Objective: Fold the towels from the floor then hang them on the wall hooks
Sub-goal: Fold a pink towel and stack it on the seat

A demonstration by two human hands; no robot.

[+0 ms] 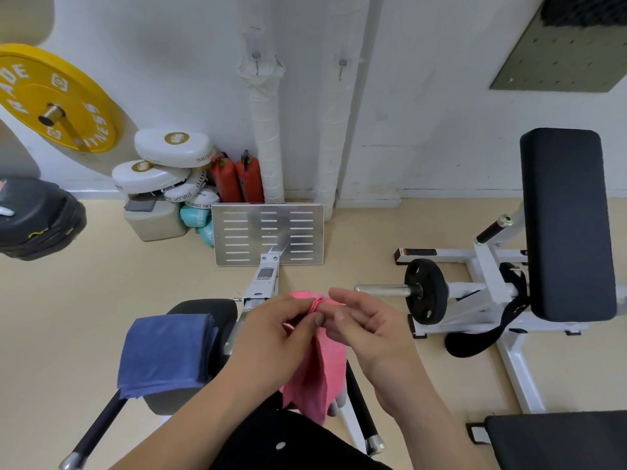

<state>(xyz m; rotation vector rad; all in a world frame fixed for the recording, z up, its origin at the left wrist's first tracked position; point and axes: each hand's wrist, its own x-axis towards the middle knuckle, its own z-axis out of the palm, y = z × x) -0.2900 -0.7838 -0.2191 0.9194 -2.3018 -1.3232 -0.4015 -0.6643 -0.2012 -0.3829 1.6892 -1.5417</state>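
nearest the camera, the left hand (285, 329) and the right hand (369, 327) meet in front of the person's dark-clothed lap. both are clamped on the bunched top edge of a soft pink towel (319, 374). the left pinches it between thumb and bent fingers. the right thumb and fingertips close on the same gathered fold from the other side. the rest of the pink towel hangs straight down between the wrists, clear of the floor.

just left of the hands, a folded dark blue towel (163, 354) lies draped over a black padded seat (203, 308) of a white-framed gym machine, its lower edge hanging past the pad.

further out on the beige floor (101, 283), a slotted silver metal foot plate (268, 234) stands tilted at the end of the machine's rail. to the right, a small black round weight plate (425, 291) sits on a steel bar beside a tall black back pad (566, 222).

against the white wall are stacked white oval boxing pads (174, 147), two red fire extinguishers (237, 179) and, at left, a large yellow weight plate (57, 96) on a peg. highest up, two small metal wall hooks (257, 59) are fixed on the wrapped white pipes, well apart from both towels.
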